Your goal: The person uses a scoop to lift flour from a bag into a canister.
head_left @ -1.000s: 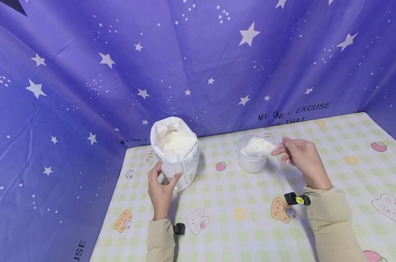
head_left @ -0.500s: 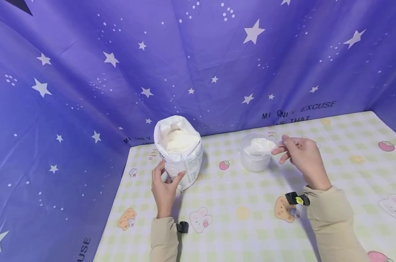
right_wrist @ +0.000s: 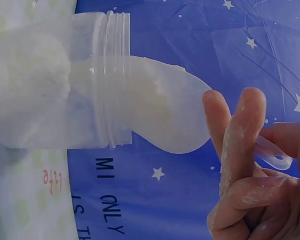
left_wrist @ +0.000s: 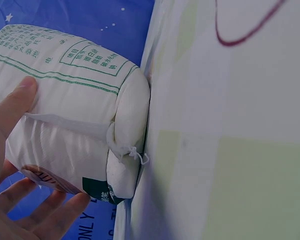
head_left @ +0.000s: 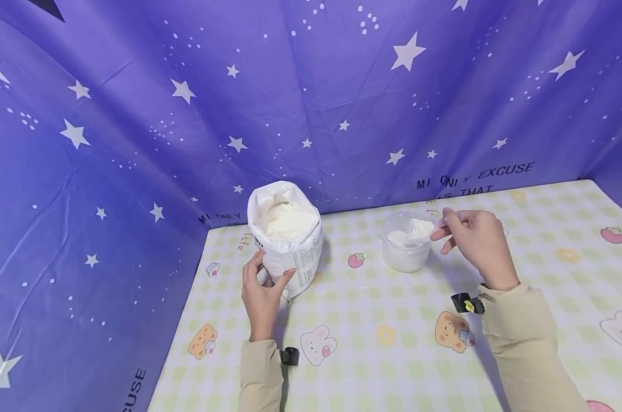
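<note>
My left hand (head_left: 261, 300) holds the side of an upright white bag of flour (head_left: 285, 260), thumb and fingers spread round its lower part. Its rolled-open top shows pale flour (head_left: 292, 222) inside. In the left wrist view, the bag (left_wrist: 75, 97) has green print and a knotted thread at its bottom seam. My right hand (head_left: 478, 243) pinches the handle of a translucent plastic scoop (right_wrist: 170, 105), its bowl tilted down into the mouth of a clear plastic jar (head_left: 405, 258). White flour (right_wrist: 30, 80) lies in the jar, and more clings in the scoop. Flour dusts the right fingers (right_wrist: 245, 125).
A table with a green-and-white checked cloth (head_left: 352, 303) carries the bag at left and the jar to its right. Close behind them hangs a purple-blue curtain (head_left: 331, 103) with white stars, which also runs along the left side.
The scoop over the jar has tilted, and its flour has slid down into the jar. The left hand keeps its hold on the bag. The head view has shifted slightly.
</note>
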Action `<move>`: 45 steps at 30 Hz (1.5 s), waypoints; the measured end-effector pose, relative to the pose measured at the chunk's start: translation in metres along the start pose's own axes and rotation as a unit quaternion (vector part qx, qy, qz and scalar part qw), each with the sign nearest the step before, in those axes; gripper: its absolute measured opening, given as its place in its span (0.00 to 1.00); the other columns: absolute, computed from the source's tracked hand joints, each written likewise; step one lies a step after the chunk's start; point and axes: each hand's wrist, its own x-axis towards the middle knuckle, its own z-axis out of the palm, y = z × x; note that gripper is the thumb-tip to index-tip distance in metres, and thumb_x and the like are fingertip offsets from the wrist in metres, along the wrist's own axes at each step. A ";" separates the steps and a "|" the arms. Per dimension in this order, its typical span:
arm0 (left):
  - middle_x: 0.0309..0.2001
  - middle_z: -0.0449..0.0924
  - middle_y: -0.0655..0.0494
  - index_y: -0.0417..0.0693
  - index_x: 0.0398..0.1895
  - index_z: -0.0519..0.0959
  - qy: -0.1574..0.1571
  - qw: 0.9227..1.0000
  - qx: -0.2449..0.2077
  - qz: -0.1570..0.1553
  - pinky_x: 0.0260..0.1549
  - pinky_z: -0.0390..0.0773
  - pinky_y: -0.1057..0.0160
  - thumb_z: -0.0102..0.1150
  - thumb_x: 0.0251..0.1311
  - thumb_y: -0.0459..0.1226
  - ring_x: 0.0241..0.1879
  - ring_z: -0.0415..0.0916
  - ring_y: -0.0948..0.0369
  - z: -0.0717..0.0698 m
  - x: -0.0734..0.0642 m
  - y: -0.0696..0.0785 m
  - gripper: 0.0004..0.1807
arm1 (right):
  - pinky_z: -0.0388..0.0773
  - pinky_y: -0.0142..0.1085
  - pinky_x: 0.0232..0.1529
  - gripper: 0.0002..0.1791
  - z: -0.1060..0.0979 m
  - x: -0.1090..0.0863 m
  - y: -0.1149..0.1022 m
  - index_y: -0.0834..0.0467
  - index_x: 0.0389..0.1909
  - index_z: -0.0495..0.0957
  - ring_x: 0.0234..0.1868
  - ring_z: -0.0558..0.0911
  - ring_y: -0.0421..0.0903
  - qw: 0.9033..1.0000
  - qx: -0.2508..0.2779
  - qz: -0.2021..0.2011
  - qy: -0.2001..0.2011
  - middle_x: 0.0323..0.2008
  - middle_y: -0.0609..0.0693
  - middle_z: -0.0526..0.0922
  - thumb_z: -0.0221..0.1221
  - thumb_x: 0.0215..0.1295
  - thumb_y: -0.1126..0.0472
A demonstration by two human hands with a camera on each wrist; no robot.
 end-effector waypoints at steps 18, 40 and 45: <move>0.66 0.70 0.55 0.50 0.65 0.72 -0.003 1.000 0.004 0.007 0.54 0.84 0.58 0.78 0.46 0.48 0.60 0.75 0.51 0.001 -0.001 0.001 0.41 | 0.65 0.38 0.13 0.29 -0.002 0.002 -0.008 0.58 0.26 0.85 0.15 0.79 0.41 0.995 -0.075 -0.042 0.040 0.17 0.47 0.85 0.45 0.76 0.45; 0.66 0.71 0.52 0.47 0.63 0.73 0.011 1.000 0.005 0.023 0.51 0.85 0.56 0.80 0.45 0.45 0.59 0.75 0.51 0.000 -0.001 0.000 0.40 | 0.61 0.35 0.12 0.26 -0.004 0.000 -0.011 0.59 0.28 0.85 0.13 0.78 0.33 0.992 -0.065 -0.066 0.086 0.23 0.53 0.88 0.48 0.75 0.47; 0.65 0.71 0.52 0.47 0.63 0.73 0.014 1.000 0.005 0.025 0.51 0.85 0.55 0.80 0.44 0.45 0.59 0.75 0.50 0.000 -0.001 0.000 0.40 | 0.64 0.33 0.15 0.26 -0.004 0.001 -0.015 0.60 0.30 0.85 0.14 0.79 0.32 0.992 -0.046 -0.069 0.093 0.24 0.52 0.88 0.48 0.75 0.46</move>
